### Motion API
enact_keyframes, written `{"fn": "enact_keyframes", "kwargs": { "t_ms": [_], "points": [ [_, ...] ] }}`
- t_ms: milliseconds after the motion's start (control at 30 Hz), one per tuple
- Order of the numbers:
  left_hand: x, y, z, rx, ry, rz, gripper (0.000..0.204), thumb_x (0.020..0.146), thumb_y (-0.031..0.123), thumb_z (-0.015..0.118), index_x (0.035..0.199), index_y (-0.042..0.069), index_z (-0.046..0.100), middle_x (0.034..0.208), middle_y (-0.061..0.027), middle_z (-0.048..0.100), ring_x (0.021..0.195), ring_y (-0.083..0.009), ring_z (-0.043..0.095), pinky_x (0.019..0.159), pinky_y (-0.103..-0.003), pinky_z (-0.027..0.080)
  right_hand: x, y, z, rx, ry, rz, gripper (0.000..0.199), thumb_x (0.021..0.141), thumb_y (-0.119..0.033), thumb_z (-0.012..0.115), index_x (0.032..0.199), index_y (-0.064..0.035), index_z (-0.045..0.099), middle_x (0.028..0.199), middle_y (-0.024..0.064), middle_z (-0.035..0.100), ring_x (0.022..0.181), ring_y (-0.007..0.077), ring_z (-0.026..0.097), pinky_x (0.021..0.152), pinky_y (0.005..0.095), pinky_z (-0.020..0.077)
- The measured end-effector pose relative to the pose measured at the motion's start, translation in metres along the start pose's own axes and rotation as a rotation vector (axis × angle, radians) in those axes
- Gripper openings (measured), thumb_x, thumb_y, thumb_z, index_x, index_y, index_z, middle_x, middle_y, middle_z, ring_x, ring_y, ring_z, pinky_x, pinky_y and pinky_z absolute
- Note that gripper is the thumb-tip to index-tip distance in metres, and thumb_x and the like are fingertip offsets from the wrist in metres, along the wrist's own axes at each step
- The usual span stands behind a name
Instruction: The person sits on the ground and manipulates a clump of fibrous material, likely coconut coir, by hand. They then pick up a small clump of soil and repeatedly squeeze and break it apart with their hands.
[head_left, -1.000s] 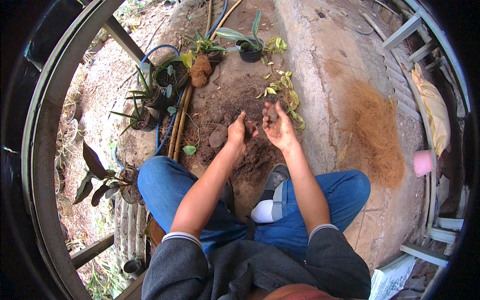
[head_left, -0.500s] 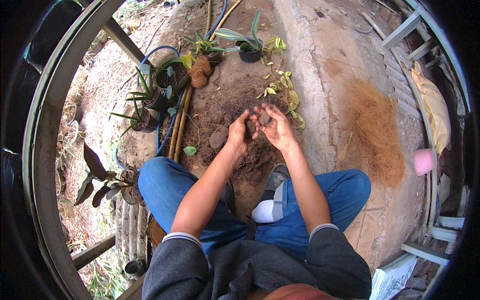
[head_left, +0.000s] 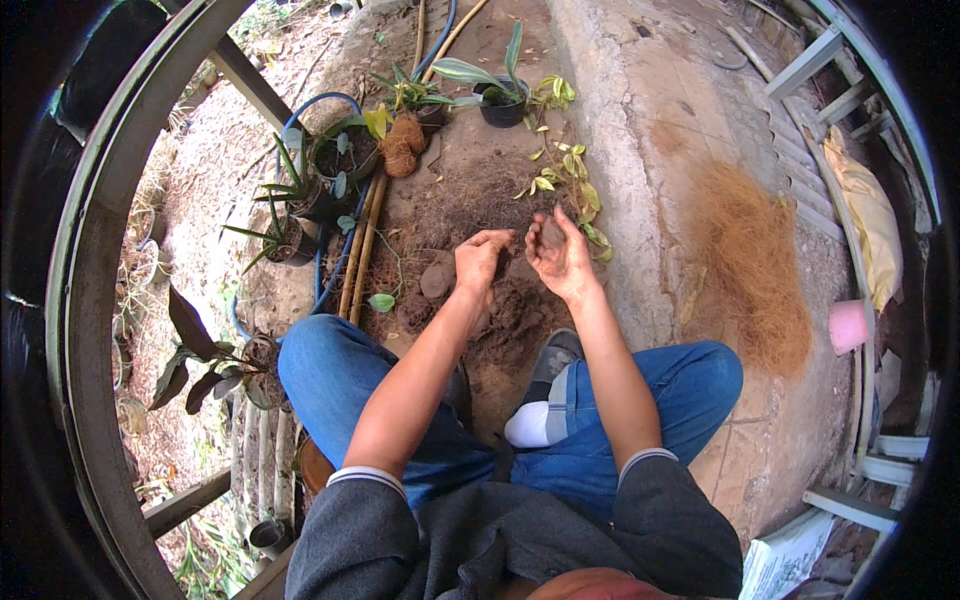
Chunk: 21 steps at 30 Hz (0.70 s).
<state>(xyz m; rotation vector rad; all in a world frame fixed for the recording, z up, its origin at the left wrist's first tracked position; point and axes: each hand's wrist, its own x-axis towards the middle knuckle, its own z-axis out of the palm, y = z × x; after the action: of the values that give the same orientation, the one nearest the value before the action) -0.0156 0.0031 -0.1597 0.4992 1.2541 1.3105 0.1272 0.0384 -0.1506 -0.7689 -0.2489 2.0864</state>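
Observation:
My right hand is cupped palm up over the loose soil, its fingers curled around a brown soil lump. A short gap to its left, my left hand is closed, thumb and fingers drawn together; what they hold, if anything, is hidden. Both hands are smudged with dirt. Below them lies a heap of dark, moist soil. A rounded clod of soil rests at the heap's left, beside my left wrist. Fine dark roots spread over the ground beyond my hands.
Brown coconut fibre lies on the concrete ledge at right, near a pink pot. Cut leafy vines and a black-potted plant are ahead. Left are bamboo poles, a blue hose and several potted plants.
My hands have moved apart, the left drawing its fingers closed and the right shifting slightly right with the soil lump still in it.

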Motion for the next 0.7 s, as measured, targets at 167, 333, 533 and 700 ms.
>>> {"fn": "enact_keyframes", "kwargs": {
  "t_ms": [167, 333, 533, 700],
  "points": [
    [-0.009, 0.011, 0.014, 0.11, 0.035, -0.115, 0.017, 0.077, 0.018, 0.068, 0.085, 0.005, 0.062, 0.078, -0.002, 0.06, 0.07, -0.0122, 0.054, 0.062, -0.028, 0.043, 0.023, 0.001, -0.046, 0.144, -0.458, 0.121, 0.028, 0.091, -0.035, 0.052, 0.079, -0.0097, 0.05, 0.079, 0.0024, 0.057, 0.068, 0.0119, 0.056, 0.054, 0.0199, 0.0444],
    [-0.007, 0.009, 0.008, 0.022, 0.042, -0.239, 0.02, 0.077, 0.023, 0.07, 0.082, 0.007, 0.06, 0.074, -0.0012, 0.059, 0.06, -0.0119, 0.053, 0.048, -0.026, 0.04, 0.004, 0.006, -0.01, -0.144, -0.178, -0.025, 0.026, 0.089, -0.032, 0.05, 0.092, -0.0061, 0.054, 0.081, 0.0034, 0.056, 0.072, 0.0145, 0.055, 0.063, 0.0257, 0.0452],
    [-0.004, 0.005, 0.009, -0.101, 0.049, -0.215, 0.021, 0.085, 0.024, 0.053, 0.072, 0.008, 0.054, 0.067, -0.0036, 0.056, 0.053, -0.0137, 0.053, 0.041, -0.027, 0.037, 0.001, 0.002, -0.006, -0.154, -0.055, -0.06, 0.03, 0.084, -0.019, 0.051, 0.11, -0.0042, 0.055, 0.085, 0.0044, 0.056, 0.081, 0.0196, 0.057, 0.076, 0.0341, 0.0471],
    [0.001, 0.003, 0.0, -0.095, 0.102, -0.253, 0.027, 0.088, 0.026, 0.045, 0.072, 0.005, 0.052, 0.065, -0.0068, 0.055, 0.05, -0.0174, 0.053, 0.039, -0.029, 0.036, -0.006, 0.005, 0.008, -0.204, -0.054, 0.02, 0.028, 0.085, -0.017, 0.054, 0.109, -0.0045, 0.056, 0.09, 0.003, 0.057, 0.079, 0.016, 0.057, 0.072, 0.0311, 0.0486]
  ]
}}
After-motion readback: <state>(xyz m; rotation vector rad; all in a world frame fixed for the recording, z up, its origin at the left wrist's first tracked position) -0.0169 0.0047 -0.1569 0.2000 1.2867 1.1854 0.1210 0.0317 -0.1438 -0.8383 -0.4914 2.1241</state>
